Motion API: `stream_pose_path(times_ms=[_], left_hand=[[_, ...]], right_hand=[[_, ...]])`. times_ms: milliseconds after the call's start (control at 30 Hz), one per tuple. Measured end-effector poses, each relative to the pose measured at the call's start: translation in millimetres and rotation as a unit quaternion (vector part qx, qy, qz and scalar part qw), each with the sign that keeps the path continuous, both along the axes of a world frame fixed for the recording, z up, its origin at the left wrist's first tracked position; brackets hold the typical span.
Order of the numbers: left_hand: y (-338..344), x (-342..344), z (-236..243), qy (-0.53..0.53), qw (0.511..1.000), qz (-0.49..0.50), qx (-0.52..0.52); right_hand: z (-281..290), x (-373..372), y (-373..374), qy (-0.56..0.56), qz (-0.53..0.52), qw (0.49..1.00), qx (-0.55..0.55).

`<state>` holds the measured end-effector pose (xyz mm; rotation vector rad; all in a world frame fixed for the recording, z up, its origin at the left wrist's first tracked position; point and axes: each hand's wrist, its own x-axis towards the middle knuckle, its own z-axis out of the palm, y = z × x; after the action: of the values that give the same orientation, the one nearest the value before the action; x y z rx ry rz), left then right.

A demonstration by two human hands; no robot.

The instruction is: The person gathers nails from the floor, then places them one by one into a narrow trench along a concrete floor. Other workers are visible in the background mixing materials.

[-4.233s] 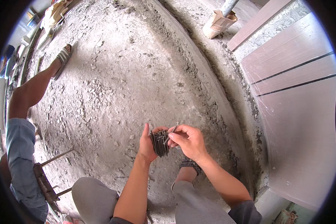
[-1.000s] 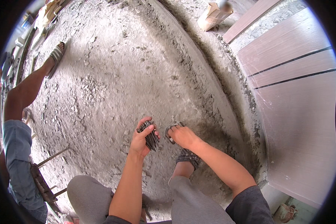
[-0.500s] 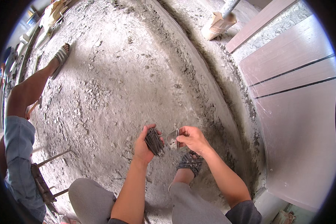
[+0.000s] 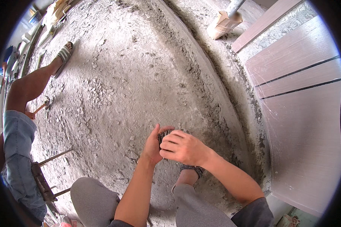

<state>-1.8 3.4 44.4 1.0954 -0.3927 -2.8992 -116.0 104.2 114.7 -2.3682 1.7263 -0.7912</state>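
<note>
My left hand (image 4: 152, 147) cups a bundle of dark nails (image 4: 163, 133), mostly covered by my right hand (image 4: 181, 146). The fingers of my right hand curl over the bundle, facing away from me, so what they grip is hidden. Both hands are low in the middle of the view, above the rubble-strewn concrete floor (image 4: 140, 87) and my sandalled right foot (image 4: 189, 173).
A co-worker's bent leg (image 4: 36, 83) is at left, beside a wooden-handled tool (image 4: 39, 109) and a metal piece with rods (image 4: 45, 181). A rough ridge (image 4: 212, 89) crosses the floor. Wood-grain boards (image 4: 303, 132) line the right; a wrapped pipe (image 4: 223, 26) stands behind.
A second ago my right hand was apart from the nails, holding a flat grey metal piece; now it lies over the bundle. The wooden-handled tool at left shows more.
</note>
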Motion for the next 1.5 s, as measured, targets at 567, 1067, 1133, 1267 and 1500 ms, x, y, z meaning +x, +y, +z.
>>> stream_pose_path(times_ms=[567, 1067, 1133, 1267, 1500], left_hand=[[-2, 3, -3, 0.011, 0.997, 0.056, -0.042], [23, -23, -31, -0.091, 0.957, 0.201, -0.188], [27, -31, -41, -0.093, 0.94, 0.242, -0.222], [45, -41, -36, -0.102, 0.93, 0.265, -0.233], [66, -50, -12, -0.086, 0.932, 0.3, -0.186]], right_hand=[[-32, 3, 33, -0.449, -0.47, 0.759, 0.039], [-120, 13, 78, -0.288, -0.574, 0.715, 0.277], [-111, 22, 74, -0.383, -0.583, 0.696, 0.17], [-99, 42, 46, -0.781, -0.502, 0.371, 0.029], [-100, 43, 32, -0.861, -0.457, 0.22, -0.018]])
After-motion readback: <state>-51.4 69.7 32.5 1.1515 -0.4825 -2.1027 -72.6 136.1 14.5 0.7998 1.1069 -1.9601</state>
